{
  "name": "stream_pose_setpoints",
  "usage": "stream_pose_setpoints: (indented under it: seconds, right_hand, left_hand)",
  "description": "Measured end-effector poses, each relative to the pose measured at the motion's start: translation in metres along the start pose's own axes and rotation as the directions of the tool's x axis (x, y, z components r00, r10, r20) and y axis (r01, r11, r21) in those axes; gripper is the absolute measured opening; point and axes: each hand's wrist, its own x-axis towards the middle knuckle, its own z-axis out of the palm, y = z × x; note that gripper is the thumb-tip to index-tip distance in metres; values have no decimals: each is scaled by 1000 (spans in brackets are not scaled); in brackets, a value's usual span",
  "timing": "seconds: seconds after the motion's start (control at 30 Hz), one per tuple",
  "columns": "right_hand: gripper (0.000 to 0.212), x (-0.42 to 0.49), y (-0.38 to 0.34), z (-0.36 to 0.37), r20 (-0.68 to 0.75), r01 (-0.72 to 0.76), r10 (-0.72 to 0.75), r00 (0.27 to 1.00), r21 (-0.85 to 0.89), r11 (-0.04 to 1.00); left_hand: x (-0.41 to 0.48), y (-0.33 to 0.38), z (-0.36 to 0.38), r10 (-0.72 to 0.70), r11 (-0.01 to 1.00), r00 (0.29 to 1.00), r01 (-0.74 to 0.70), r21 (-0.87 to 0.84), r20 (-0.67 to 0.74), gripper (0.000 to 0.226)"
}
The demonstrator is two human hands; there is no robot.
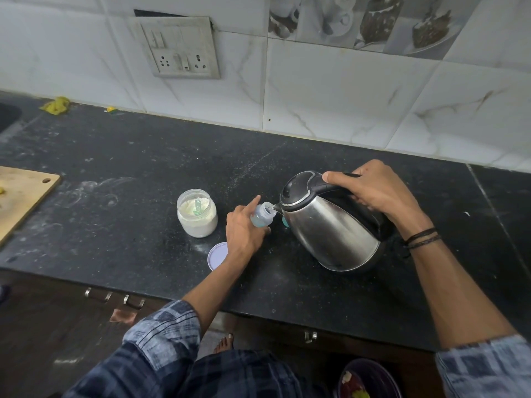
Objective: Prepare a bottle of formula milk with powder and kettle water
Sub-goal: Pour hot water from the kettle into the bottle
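Note:
A steel kettle (333,225) with a black lid and handle is tilted to the left, its spout at the mouth of a small clear baby bottle (263,215). My right hand (376,191) grips the kettle's handle. My left hand (244,229) holds the bottle on the black counter (143,168), index finger stretched out along it. An open glass jar of white powder (197,213) with a green scoop in it stands left of the bottle. Its pale lid (216,256) lies flat near my left wrist.
A wooden cutting board (20,196) lies at the counter's left edge. A teal piece (285,222) shows between bottle and kettle. A switch and socket plate (179,48) is on the tiled wall. Yellow scraps (56,104) lie at the back left.

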Motion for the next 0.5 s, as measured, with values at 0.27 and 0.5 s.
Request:
stream_pose_setpoints:
  seconds: [0.27, 0.5]
  right_hand:
    - [70, 0, -2, 1, 6, 3, -3, 1000, -13, 1000]
    - [72, 3, -1, 0, 7, 0, 0, 1000, 0, 1000]
  left_hand:
    - [0, -1, 1, -6, 1000, 1000, 6, 3, -2, 88]
    - [0, -2, 0, -13, 1000, 1000, 13, 2, 5, 89]
